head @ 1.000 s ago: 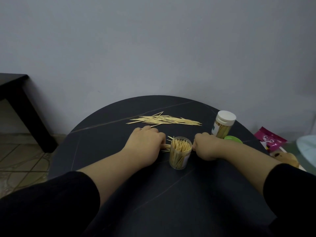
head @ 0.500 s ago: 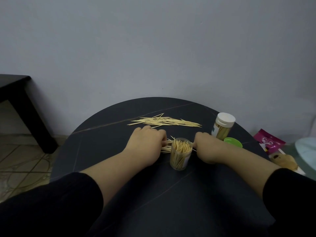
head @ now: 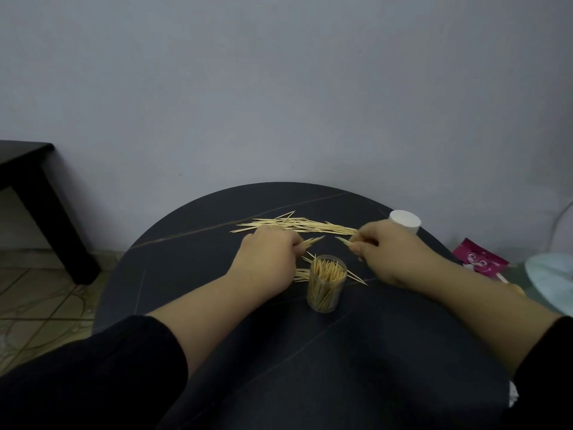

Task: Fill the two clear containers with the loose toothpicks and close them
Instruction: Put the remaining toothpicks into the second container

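An open clear container (head: 325, 285) stands upright mid-table, packed with toothpicks. My left hand (head: 266, 259) pinches a small bundle of toothpicks (head: 311, 241) whose tips point right, just above and left of the container. My right hand (head: 390, 252) pinches a few toothpicks (head: 342, 240) pointing left. A long pile of loose toothpicks (head: 297, 225) lies behind both hands, and a few more (head: 302, 274) lie beside the container. The second container with a white lid (head: 404, 221) is mostly hidden behind my right hand.
The round dark table (head: 279, 352) ends close behind the toothpick pile, near a grey wall. A pink packet (head: 479, 257) and a pale round object (head: 552, 280) lie off the right edge. A black side table (head: 34, 193) stands on the left.
Both hands have lifted from beside the open container and moved away from me toward the pile, each now pinching toothpicks. My right hand now covers the white-lidded container and the green lid.
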